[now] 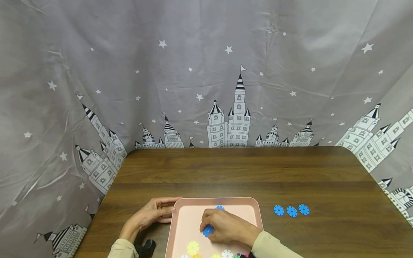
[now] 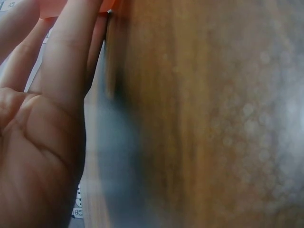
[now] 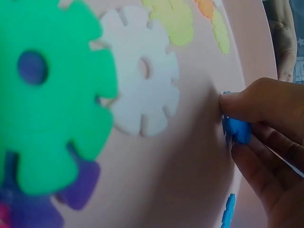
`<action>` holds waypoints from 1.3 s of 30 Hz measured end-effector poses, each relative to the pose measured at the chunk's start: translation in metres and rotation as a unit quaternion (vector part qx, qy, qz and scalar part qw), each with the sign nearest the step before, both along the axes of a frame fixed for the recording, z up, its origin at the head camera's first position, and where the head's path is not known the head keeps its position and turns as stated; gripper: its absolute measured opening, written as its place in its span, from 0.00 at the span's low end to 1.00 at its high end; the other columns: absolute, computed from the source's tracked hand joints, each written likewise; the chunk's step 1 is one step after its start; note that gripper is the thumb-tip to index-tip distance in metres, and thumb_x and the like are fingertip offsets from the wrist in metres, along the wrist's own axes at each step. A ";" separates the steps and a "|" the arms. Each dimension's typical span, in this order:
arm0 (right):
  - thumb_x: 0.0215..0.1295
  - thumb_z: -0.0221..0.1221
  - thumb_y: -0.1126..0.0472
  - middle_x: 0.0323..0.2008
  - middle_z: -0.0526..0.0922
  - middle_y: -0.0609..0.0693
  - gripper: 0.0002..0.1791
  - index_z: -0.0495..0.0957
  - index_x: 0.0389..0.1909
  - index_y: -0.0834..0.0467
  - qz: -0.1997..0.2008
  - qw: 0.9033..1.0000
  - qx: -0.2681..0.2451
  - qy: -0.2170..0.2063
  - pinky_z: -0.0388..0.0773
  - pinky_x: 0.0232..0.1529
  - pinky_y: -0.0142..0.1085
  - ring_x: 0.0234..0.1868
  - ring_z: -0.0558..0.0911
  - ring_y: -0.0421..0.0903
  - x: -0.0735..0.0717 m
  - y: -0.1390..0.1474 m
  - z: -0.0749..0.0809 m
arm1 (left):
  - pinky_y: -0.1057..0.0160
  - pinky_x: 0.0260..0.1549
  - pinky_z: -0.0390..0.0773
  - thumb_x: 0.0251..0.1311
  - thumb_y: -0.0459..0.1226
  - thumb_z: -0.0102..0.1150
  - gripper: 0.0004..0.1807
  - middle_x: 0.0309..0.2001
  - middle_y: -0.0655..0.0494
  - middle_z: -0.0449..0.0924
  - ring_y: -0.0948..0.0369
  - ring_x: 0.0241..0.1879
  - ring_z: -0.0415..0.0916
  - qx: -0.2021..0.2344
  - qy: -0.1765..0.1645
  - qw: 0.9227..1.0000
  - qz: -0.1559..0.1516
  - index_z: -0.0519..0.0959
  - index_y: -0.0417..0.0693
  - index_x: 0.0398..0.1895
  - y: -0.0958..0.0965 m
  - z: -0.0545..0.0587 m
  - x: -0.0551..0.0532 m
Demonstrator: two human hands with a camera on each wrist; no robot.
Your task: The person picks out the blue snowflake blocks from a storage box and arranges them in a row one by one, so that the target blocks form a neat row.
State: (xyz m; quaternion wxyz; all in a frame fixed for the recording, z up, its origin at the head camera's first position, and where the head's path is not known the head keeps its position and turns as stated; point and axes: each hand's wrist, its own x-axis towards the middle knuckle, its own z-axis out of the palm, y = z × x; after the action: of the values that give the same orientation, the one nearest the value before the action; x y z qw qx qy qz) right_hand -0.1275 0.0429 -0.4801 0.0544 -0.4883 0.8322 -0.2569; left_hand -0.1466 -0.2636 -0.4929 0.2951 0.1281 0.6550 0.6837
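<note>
In the head view, a pink tray (image 1: 185, 222) lies near the front of the table. My left hand (image 1: 150, 215) touches its left rim near the back corner, fingers fairly straight. The left wrist view shows those fingers (image 2: 66, 52) reaching to the tray's pink edge. Over the tray, my right hand (image 1: 227, 225) pinches a blue notched disc (image 1: 208, 231) between thumb and fingers. That disc (image 3: 237, 129) is partly covered by the fingertips in the right wrist view. Another blue disc (image 1: 220, 207) lies just beyond the hand, partly hidden.
Three blue discs (image 1: 292, 211) sit in a row on the wooden table (image 1: 226, 172), right of the tray. Yellow (image 1: 193, 248), white (image 3: 142, 71), green (image 3: 57, 104) and purple (image 3: 80, 185) discs lie in the tray's near part. A grey castle-print curtain (image 1: 200, 71) hangs behind.
</note>
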 end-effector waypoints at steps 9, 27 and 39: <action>0.45 0.67 0.70 0.36 0.75 0.38 0.17 0.88 0.39 0.53 -0.002 1.000 0.011 -0.004 0.66 0.38 0.12 0.35 0.71 0.28 -0.002 0.002 0.002 | 0.52 0.49 0.81 0.70 0.31 0.53 0.28 0.61 0.39 0.74 0.56 0.53 0.77 -0.003 -0.003 1.000 0.000 0.61 0.28 0.69 0.000 0.001 -0.001; 0.44 0.66 0.70 0.33 0.70 0.38 0.14 0.85 0.28 0.47 0.037 0.996 0.056 0.060 0.61 0.35 0.14 0.34 0.65 0.30 -0.003 0.005 0.007 | 0.52 0.49 0.81 0.70 0.31 0.53 0.28 0.61 0.40 0.74 0.57 0.53 0.76 -0.002 0.000 1.000 0.003 0.61 0.28 0.69 0.000 -0.001 -0.001; 0.51 0.67 0.68 0.34 0.77 0.39 0.12 0.87 0.36 0.50 0.037 0.997 0.036 0.056 0.64 0.38 0.11 0.35 0.70 0.28 -0.006 0.008 0.006 | 0.51 0.50 0.80 0.71 0.31 0.52 0.27 0.62 0.37 0.73 0.56 0.55 0.75 0.000 -0.004 1.000 0.004 0.61 0.29 0.69 0.000 -0.002 0.001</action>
State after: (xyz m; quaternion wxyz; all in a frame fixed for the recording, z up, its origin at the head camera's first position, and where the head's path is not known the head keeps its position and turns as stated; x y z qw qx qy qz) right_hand -0.1332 0.0506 -0.4743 0.0350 -0.5303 0.8238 -0.1972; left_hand -0.1458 -0.2639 -0.4947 0.2946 0.1228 0.6544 0.6855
